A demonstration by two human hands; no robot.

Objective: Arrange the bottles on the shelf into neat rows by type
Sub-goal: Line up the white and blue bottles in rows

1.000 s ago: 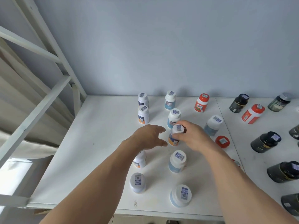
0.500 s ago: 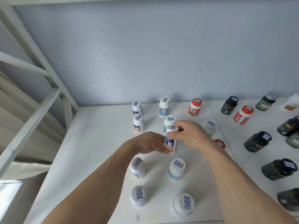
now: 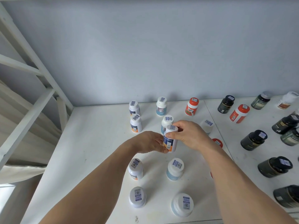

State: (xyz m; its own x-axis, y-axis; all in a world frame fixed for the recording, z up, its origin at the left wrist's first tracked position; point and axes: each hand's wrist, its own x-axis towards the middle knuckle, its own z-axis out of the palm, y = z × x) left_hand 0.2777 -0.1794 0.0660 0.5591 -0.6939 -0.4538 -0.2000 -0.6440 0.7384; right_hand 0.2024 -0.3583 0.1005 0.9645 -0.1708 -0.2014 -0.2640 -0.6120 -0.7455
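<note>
White plastic bottle (image 3: 170,139) with an orange and blue label is lifted above the shelf (image 3: 100,136), between both hands. The right hand (image 3: 188,135) holds it near the cap, with the thumb and fingers (image 3: 169,135) curled around the neck. The left hand (image 3: 150,142) grasps the lower body from the left side, its fingers wrapped around the label. The bottle is almost upright: its long axis is vertical, the cap points up and leans a little away from the person, and the label faces toward the left hand.

I judge that the step in hand is moving this bottle to its own type. Two bottles with the same orange label stand in the left column (image 3: 135,117) at the back, and one more (image 3: 135,168) stands nearer in front, with a gap between them. The next move probably calls for carrying the bottle left, over this gap, and putting it down upright in line with the others. The blue-label bottle (image 3: 166,122) just behind the hands is close, so the hands must pass with care not to knock it. Red (image 3: 192,106) and dark bottles (image 3: 253,140) on the right are not sorted yet.
</note>
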